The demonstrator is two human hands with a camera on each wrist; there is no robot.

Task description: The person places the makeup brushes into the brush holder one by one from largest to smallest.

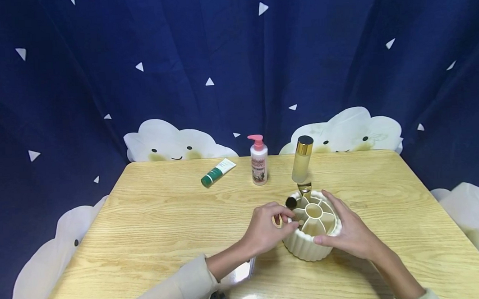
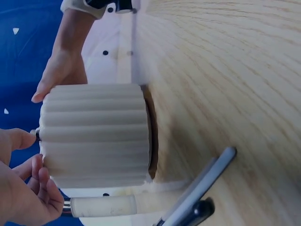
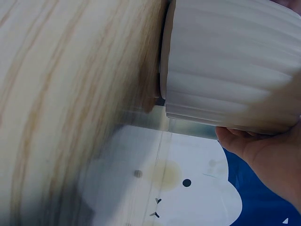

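Note:
A cream ribbed round organizer (image 1: 310, 249), divided into several compartments around a central ring, stands upright on the table. My right hand (image 1: 351, 231) grips its right side, thumb on the near rim and fingers round the far side. At its left rim, my left hand (image 1: 268, 225) pinches a small slim item (image 2: 36, 134) with a dark and silvery end; most of it is hidden by fingers and rim. A black round-topped thing (image 1: 291, 203) pokes up from the left compartment. At the back of the organizer shows a shiny gold piece (image 1: 305, 189).
Behind the organizer stands a frosted bottle (image 1: 301, 164) with a gold and black cap. Left of it are a pink-pump bottle (image 1: 259, 164) and a green and white tube (image 1: 218, 172) lying down. A flat phone-like thing (image 1: 243, 272) lies under my left forearm.

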